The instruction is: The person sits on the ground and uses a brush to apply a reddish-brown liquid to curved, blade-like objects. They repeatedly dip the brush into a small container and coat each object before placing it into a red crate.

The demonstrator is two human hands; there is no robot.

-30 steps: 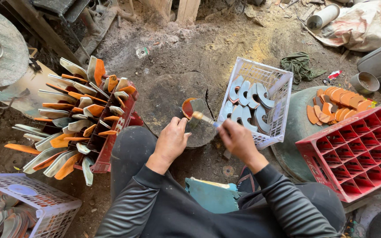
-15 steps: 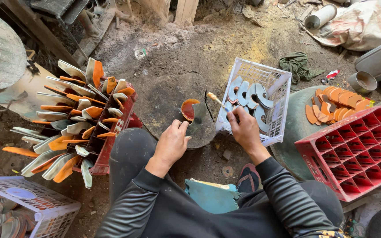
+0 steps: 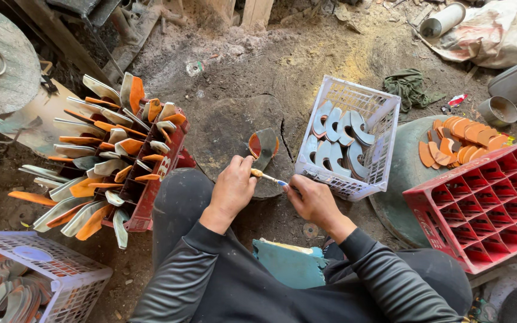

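My left hand (image 3: 231, 190) grips a curved grey metal blade (image 3: 264, 146) with an orange-painted patch, holding it upright over a flat dark stone (image 3: 228, 128). My right hand (image 3: 313, 202) holds a thin brush (image 3: 268, 177) by its blue end. The brush's pale wooden end reaches toward my left hand's fingers, just below the blade. Both hands sit close together above my knees.
A red crate (image 3: 151, 179) on the left bristles with orange-and-grey blades. A white basket (image 3: 378, 119) of grey curved pieces stands right of the stone. An empty red divided crate (image 3: 480, 209) and loose orange pieces (image 3: 459, 140) lie at right. Another white basket (image 3: 61, 278) is at lower left.
My right hand has come down and back from the white basket's edge. The brush now lies low between my hands, and the blade sits slightly lower and nearer.
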